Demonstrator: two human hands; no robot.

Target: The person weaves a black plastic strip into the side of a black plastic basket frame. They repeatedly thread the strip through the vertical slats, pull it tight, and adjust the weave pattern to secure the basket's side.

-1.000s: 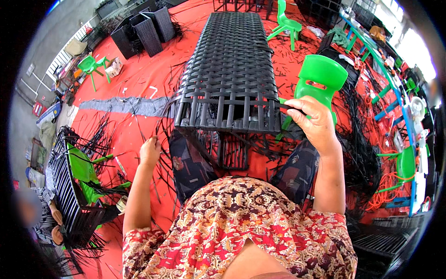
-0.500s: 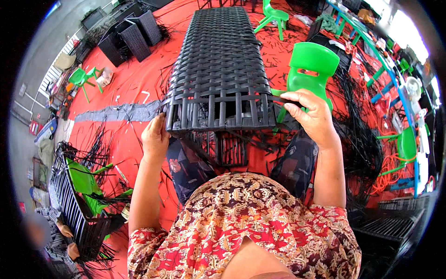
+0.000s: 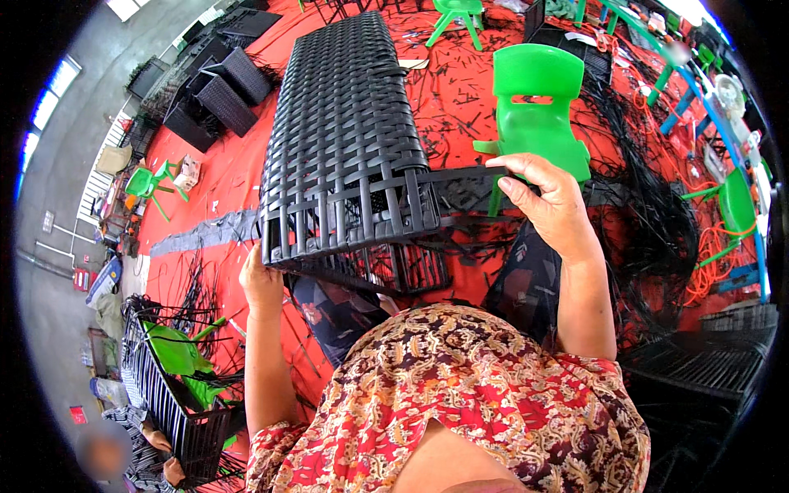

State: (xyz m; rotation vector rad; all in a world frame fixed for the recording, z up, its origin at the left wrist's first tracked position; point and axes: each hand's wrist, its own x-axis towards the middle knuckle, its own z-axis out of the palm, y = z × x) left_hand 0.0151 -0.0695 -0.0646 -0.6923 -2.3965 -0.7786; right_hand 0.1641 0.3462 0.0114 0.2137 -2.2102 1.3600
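Observation:
A long black woven rattan furniture piece point(image 3: 341, 123) stands in front of me, tightly woven along its top, with bare upright strips at its near end. My right hand point(image 3: 542, 201) pinches the end of a flat black strip point(image 3: 460, 173), drawn out taut to the right from the near end of the weave. At the near left corner of the piece, my left hand point(image 3: 263, 283) is closed on its edge; its fingertips are partly hidden. Under the near end, between my knees, shows a black slatted frame point(image 3: 423, 267).
A green plastic chair point(image 3: 538, 107) stands right of the piece. Black strips point(image 3: 649, 222) lie heaped on the red floor covering point(image 3: 222, 172). At lower left, another person's hands point(image 3: 164, 456) are at a black strip frame point(image 3: 177, 411). Finished woven pieces point(image 3: 222, 99) stand far left.
The near end of the woven piece has swung left and tilted, my left hand moving down and left with it. More of the strip now shows between the piece and my right hand.

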